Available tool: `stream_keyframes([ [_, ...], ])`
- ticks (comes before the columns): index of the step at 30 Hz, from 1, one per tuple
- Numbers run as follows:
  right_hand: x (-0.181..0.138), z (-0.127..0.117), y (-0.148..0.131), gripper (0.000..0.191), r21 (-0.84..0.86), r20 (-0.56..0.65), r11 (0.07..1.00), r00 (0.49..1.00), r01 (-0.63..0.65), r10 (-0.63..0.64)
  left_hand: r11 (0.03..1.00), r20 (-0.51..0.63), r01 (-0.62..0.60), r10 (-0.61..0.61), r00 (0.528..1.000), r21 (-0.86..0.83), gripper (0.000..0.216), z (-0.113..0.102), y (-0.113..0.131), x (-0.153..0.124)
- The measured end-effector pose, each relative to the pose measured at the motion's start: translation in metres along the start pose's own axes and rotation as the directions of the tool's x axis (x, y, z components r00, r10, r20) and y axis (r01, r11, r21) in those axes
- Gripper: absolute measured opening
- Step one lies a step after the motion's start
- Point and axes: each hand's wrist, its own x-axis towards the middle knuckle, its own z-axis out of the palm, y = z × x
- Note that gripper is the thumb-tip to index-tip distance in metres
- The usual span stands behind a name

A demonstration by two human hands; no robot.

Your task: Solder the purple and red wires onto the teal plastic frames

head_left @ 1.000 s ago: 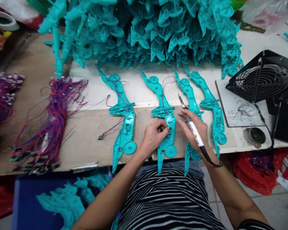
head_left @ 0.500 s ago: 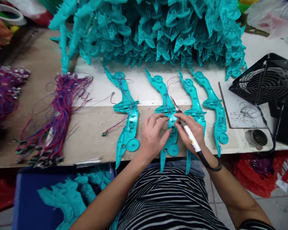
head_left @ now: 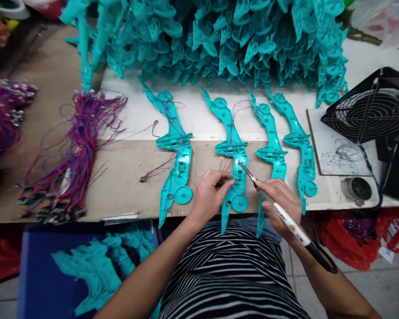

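Note:
My right hand (head_left: 283, 201) grips a soldering iron (head_left: 291, 225) by its dark front grip. The iron's metal tip points up and left, over the second teal bow-shaped plastic part (head_left: 225, 119) from the left; I cannot tell whether it touches. My left hand (head_left: 210, 195) is pinched closed at the lower half of that same part. A tiny dark piece shows at its fingertips, too small to name. Thin red and blue wires (head_left: 232, 128) run over the part towards the left hand. Beside the right hand lies a third teal part (head_left: 267, 126), partly covered by that hand.
Another wired teal part (head_left: 182, 159) lies left, one more (head_left: 299, 128) right. Wire bundles (head_left: 86, 141) are at far left. A pile of teal parts (head_left: 219, 40) stands behind. A black fan (head_left: 369, 106), a board (head_left: 339, 155) and a small tin (head_left: 359, 189) stand right. A blue bin (head_left: 43, 270) sits below.
My right hand has moved right and down, and the iron's tip has swung lower over the second part. My left hand has drawn its fingers together into a pinch, slightly lower.

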Motion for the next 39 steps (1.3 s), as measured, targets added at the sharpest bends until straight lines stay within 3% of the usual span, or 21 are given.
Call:
stream_keyframes([
  [4,-0.010,-0.008,-0.005,0.031,-0.013,0.026,1.000,1.000,0.016,-0.016,0.996,-0.018,-0.027,0.029,0.999,0.085,0.010,0.005,0.000,0.000],
  [12,-0.012,-0.009,-0.006,0.031,-0.013,0.043,0.999,0.998,0.049,-0.049,0.971,-0.009,-0.120,0.125,0.992,0.208,0.010,0.009,-0.004,-0.002],
  [19,-0.019,-0.009,-0.002,0.033,0.011,0.044,0.998,0.997,0.058,-0.058,0.963,-0.074,-0.208,0.223,0.972,0.171,0.010,0.013,-0.007,-0.004],
  [39,-0.024,-0.008,0.003,0.035,0.007,0.064,0.996,0.994,0.087,-0.087,0.960,-0.103,-0.235,0.252,0.962,0.155,0.011,0.019,-0.012,-0.003],
])
